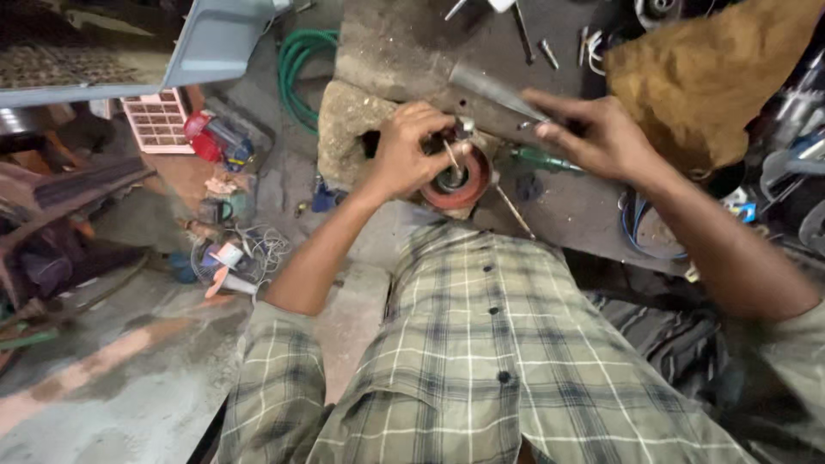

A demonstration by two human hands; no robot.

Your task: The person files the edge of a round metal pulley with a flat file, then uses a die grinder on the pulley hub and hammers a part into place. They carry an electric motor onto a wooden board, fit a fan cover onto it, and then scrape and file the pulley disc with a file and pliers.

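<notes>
— What is seen at the left?

— A green hose [296, 69] is coiled on the floor. The left hand [404, 155] is curled over a red round part [464, 185] set on the bench [567, 215] edge.

— And to the right?

— A grey metal bar [494, 90] is gripped by the right hand [601, 133]. A brown cloth [713, 73] is draped beyond it.

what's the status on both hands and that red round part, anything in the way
Left hand gripping red round part on workbench. Right hand holding metal bar over it. Green-handled tool lies close beside.
</notes>
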